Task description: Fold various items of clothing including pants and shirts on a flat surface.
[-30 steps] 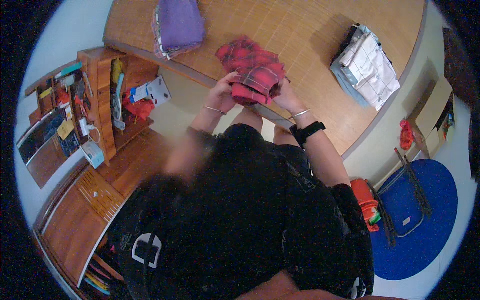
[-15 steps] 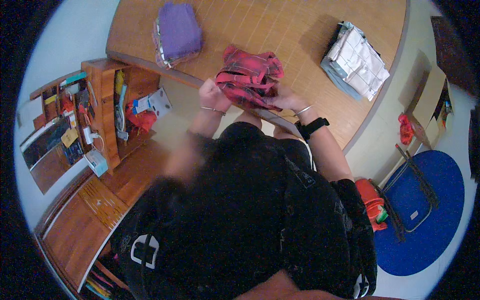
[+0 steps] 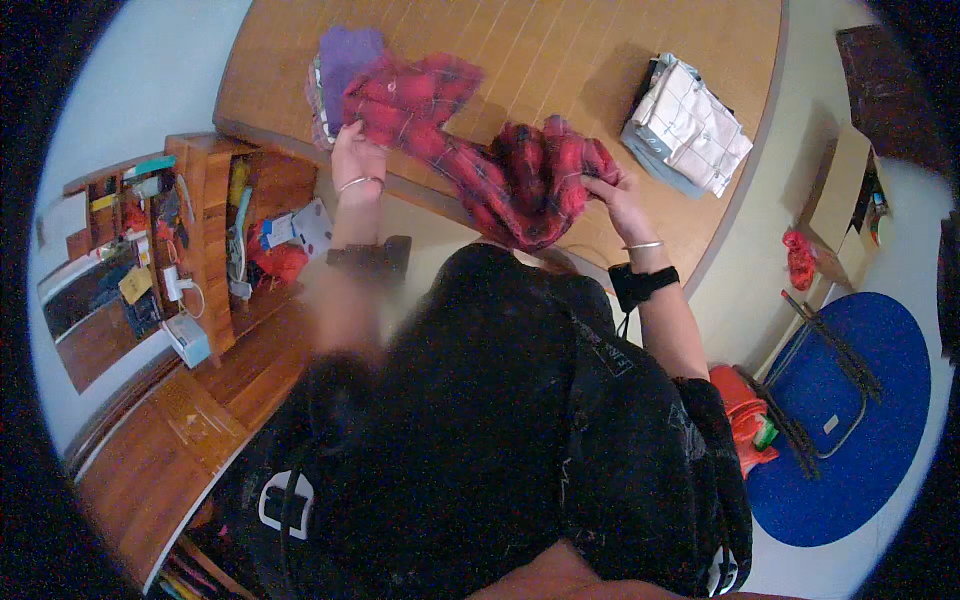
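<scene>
So both hands are gripping the same thing here: a red plaid cloth, fabric with dark checks, strung out between them. The left hand has its edge pinched between thumb and fingers, with a flap of cloth flopping out past the fingertips. The right hand has the other end, thumb on top, and the stuff next to it is all bunched up in loose folds. Between the two grips the cloth sags toward the wearer, and I honestly can't tell how much of it is resting on anything. Each wrist has a thin bangle, and just behind the right hand there's a black wristband too. Right past the left grip is a stack of folded cloth with a purple piece on top, partly covered by the red flap from this angle; can't tell if they touch. Beyond the right grip, a bit further right, sits another folded pile, whitish with a dark grid on top and grey-blue under it. Both stacks are on the tan slatted surface that spreads out ahead of the hands. Further out, left of the left hand, is a wooden cabinet, and well off behind the right hand, a blue round folding table.
</scene>
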The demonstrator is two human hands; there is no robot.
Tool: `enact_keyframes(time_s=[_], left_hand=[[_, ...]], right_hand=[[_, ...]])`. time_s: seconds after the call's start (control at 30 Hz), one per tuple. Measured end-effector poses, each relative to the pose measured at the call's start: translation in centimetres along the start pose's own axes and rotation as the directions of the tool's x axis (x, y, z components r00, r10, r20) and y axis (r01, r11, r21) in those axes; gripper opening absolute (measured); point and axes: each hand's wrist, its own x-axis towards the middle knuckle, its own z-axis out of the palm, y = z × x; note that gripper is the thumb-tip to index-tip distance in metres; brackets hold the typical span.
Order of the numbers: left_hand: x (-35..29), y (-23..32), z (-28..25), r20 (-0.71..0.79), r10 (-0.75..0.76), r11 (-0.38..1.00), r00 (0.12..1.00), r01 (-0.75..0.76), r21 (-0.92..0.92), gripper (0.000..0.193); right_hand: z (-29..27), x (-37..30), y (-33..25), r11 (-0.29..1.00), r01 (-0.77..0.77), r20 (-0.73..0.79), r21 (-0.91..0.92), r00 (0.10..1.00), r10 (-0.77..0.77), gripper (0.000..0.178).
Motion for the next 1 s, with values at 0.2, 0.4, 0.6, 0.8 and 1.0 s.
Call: enact_keyframes(time_s=[0.2,0.4,0.6,0.8,1.0], left_hand=[[-3.1,-4.1,3.9,0.43,0.146,0.426,0.891,-0.449,0.786,0.026],[-9.2,-8.8,9.8,0.697,-0.281,0.39,0.66,-0.585,0.711,0.051],[-10.3,-9.9,10.3,0.626,-0.129,0.251,0.769,-0.585,0.771,0.041],[-8.0,-9.9,8.3,0.584,-0.099,0.555,0.806,-0.443,0.704,0.032],[-8.4,-8.8,8.4,0.436,-0.147,0.803,0.888,-0.15,0.577,0.025]], right_hand=[[0.3,-1.9,-1.6,0.996,0.079,0.009,-0.052,0.997,-0.078,0.033],[3.5,-2.2,-2.1,0.982,0.138,-0.013,-0.126,0.99,-0.141,0.027],[4.8,-2.3,-3.4,0.92,0.293,0.113,-0.259,0.956,-0.272,0.041],[5.3,-2.3,-2.9,0.873,0.376,0.115,-0.31,0.927,-0.358,0.041],[5.5,-1.4,-2.9,0.899,0.208,0.079,-0.385,0.978,-0.193,0.036]])
